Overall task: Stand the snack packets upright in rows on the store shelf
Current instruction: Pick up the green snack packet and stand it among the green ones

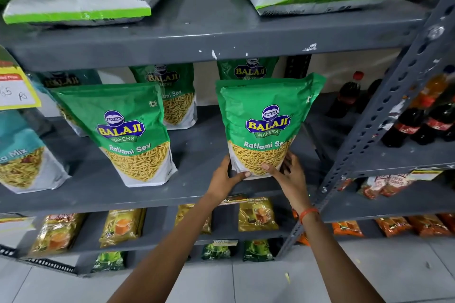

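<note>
While the green sev packet (264, 128) stands long-axis-up on the shelf (197, 194), left hand (225, 177) and right hand (289, 174) fingers clamp its base.

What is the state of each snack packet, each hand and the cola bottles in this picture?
Held Ratlami Sev packet: upright, base gripped by both hands.
Left Ratlami Sev packet: standing, leaning, not held.
Rear Ratlami Sev packets: standing behind the front row.
Mix packet: standing, tilted.
Left hand: closed on the held packet.
Right hand: closed on the held packet.
Cola bottles: upright, capped.
</note>
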Available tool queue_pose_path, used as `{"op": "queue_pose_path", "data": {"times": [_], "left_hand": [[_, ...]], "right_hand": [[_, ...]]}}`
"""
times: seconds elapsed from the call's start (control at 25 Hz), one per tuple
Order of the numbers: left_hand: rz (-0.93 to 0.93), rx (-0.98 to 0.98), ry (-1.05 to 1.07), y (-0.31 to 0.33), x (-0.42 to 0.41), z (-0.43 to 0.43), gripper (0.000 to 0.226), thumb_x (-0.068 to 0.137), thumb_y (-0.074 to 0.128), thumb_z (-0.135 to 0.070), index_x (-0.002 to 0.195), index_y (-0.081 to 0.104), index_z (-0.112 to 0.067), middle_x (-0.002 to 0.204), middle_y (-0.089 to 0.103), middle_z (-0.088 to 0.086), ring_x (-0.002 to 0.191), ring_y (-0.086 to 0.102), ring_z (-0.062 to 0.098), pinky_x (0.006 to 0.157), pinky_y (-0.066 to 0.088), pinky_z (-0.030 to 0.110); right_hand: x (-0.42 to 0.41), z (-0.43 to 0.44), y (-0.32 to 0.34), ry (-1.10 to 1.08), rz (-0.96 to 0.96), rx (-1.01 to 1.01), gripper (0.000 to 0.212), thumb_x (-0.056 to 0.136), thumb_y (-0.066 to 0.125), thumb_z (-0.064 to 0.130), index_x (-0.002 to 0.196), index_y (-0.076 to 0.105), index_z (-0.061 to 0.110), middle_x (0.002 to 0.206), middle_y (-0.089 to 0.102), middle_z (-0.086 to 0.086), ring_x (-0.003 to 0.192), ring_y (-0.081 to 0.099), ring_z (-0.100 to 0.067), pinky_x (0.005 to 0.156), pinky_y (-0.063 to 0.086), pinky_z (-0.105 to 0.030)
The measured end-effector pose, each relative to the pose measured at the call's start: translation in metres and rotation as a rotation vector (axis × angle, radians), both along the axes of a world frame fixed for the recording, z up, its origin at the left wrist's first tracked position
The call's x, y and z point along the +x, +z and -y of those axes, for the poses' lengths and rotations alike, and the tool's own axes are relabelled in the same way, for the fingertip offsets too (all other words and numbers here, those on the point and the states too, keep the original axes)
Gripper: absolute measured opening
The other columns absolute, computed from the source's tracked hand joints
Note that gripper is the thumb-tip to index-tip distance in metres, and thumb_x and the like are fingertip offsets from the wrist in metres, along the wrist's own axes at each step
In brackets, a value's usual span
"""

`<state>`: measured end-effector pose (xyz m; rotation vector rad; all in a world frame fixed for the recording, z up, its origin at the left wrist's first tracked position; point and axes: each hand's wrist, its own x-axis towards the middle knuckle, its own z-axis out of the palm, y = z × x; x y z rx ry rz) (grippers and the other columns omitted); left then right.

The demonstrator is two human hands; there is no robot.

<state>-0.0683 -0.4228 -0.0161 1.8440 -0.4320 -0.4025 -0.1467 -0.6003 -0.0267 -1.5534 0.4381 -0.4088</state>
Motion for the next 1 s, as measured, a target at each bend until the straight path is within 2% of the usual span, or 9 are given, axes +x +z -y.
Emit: {"op": "queue_pose_path", "data": {"times": [0.16,0.32,0.4,0.48,0.6,0.68,0.76,0.84,1.0], "left_hand": [[-0.029,0.026,0.003,0.004,-0.001,0.003,0.064,0.08,0.071,-0.024,0.134,0.039,-0.019,0.134,0.056,0.003,0.119,0.054,0.018,0.098,0.046,0.03],[-0.039,0.034,0.014,0.005,-0.004,0.004,0.064,0.08,0.071,-0.024,0.135,0.038,-0.019,0.135,0.055,0.005,0.121,0.054,0.021,0.1,0.046,0.035],[-0.051,0.038,0.011,0.008,-0.004,0.003,0.066,0.08,0.071,-0.024,0.136,0.036,-0.018,0.137,0.054,0.006,0.124,0.052,0.023,0.102,0.046,0.037],[-0.034,0.026,0.011,0.016,-0.008,0.001,0.076,0.079,0.071,-0.026,0.141,0.028,-0.016,0.144,0.046,0.006,0.131,0.046,0.024,0.106,0.043,0.041],[0.191,0.015,0.107,0.038,-0.017,-0.009,0.088,0.083,0.065,-0.036,0.149,0.01,-0.02,0.158,0.021,-0.002,0.142,0.022,0.01,0.115,0.028,0.033],[0.47,-0.011,0.199,0.057,-0.023,-0.022,0.078,0.089,0.052,-0.045,0.149,0.009,-0.023,0.158,0.015,-0.009,0.142,0.014,-0.001,0.114,0.023,0.019],[0.712,-0.066,0.28,0.076,-0.022,-0.044,0.067,0.094,0.042,-0.044,0.149,0.009,-0.024,0.157,0.011,-0.013,0.145,0.012,0.004,0.116,0.018,0.018],[0.881,-0.088,0.374,0.087,-0.014,-0.073,0.063,0.098,0.038,-0.036,0.149,0.007,-0.017,0.156,0.008,-0.009,0.147,0.01,0.013,0.12,0.016,0.032],[0.894,-0.031,0.573,0.082,0.018,-0.152,0.073,0.095,0.045,-0.034,0.148,0.002,-0.009,0.156,0.003,0.004,0.147,0.003,0.017,0.121,0.005,0.03]], "right_hand": [[-0.002,-0.001,0.001,-0.001,0.022,0.023,0.066,0.051,0.086,0.051,0.109,0.054,0.048,0.115,0.066,0.015,0.112,0.061,-0.003,0.09,0.052,-0.019],[-0.004,0.001,0.005,0.016,0.021,0.002,0.062,0.055,0.087,0.045,0.108,0.053,0.046,0.113,0.066,0.018,0.11,0.061,0.001,0.096,0.049,-0.024],[-0.005,-0.002,0.009,0.016,0.025,0.014,0.069,0.057,0.085,0.043,0.116,0.05,0.041,0.121,0.062,0.014,0.12,0.057,-0.008,0.099,0.046,-0.027],[-0.009,-0.015,0.016,-0.047,0.038,0.006,0.095,0.061,0.081,0.052,0.139,0.032,0.028,0.145,0.045,0.0,0.135,0.041,-0.014,0.106,0.037,-0.031],[-0.006,-0.049,0.047,-0.341,0.151,-0.158,0.095,0.078,0.057,0.064,0.15,0.013,0.019,0.16,0.016,-0.006,0.141,0.02,-0.008,0.113,0.029,-0.032],[0.004,-0.076,0.074,-0.467,0.364,-0.351,0.072,0.094,0.045,0.042,0.148,0.016,0.004,0.158,0.019,-0.015,0.145,0.019,-0.013,0.119,0.026,-0.038],[0.02,-0.11,0.096,-0.455,0.565,-0.543,0.056,0.097,0.041,0.023,0.143,0.023,-0.003,0.153,0.024,-0.018,0.146,0.02,-0.018,0.119,0.023,-0.034],[0.04,-0.151,0.108,-0.375,0.659,-0.593,0.05,0.097,0.04,0.016,0.142,0.026,-0.003,0.15,0.026,-0.012,0.145,0.023,-0.018,0.118,0.023,-0.033],[0.078,-0.228,0.098,-0.224,0.561,-0.527,0.053,0.097,0.045,0.017,0.143,0.027,-0.001,0.152,0.029,-0.012,0.144,0.024,-0.015,0.118,0.021,-0.025]]}}
